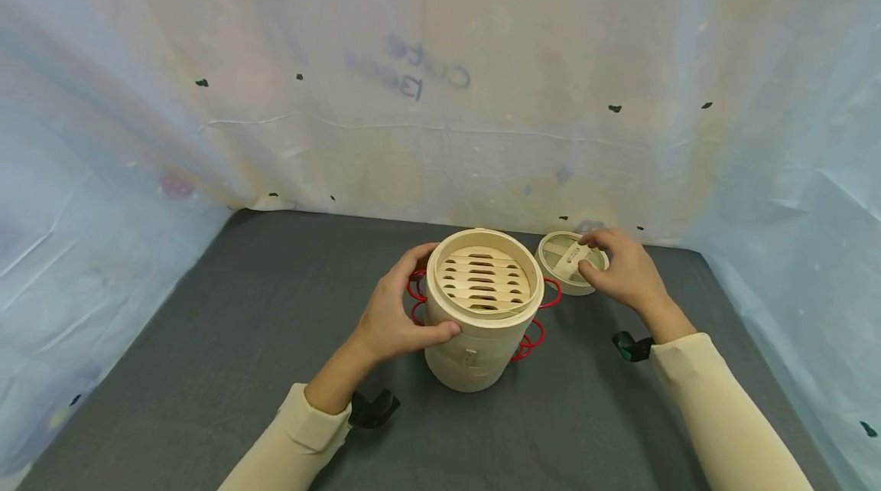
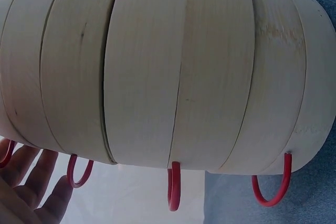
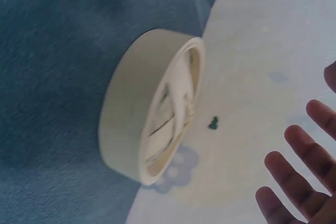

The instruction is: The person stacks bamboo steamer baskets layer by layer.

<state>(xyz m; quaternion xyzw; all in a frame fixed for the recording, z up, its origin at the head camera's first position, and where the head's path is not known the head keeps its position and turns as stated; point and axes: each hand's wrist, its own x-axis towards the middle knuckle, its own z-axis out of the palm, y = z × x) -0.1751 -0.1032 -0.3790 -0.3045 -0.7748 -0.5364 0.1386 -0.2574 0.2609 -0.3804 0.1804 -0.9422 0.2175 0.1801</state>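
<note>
A tall stack of pale bamboo steamer baskets (image 1: pixel 475 357) stands on the dark table, its slatted top tier uncovered. My left hand (image 1: pixel 399 315) holds the stack's upper part from the left, thumb across the front and fingers round the far side. Red loop handles (image 2: pixel 174 187) stick out from the tiers; in the left wrist view some fingers (image 2: pixel 52 198) show beside them. Right behind the stack lies a round bamboo lid (image 3: pixel 131 108) with a flat strap across its top. Over it hovers my right hand (image 1: pixel 622 269), fingers spread and apart from the lid in the right wrist view.
The dark grey tabletop (image 1: pixel 227 369) runs back to a wall of pale plastic sheeting (image 1: pixel 440 162). More sheeting (image 1: pixel 791 246) hangs at the right side. Each wrist wears a black strap (image 1: pixel 374 408).
</note>
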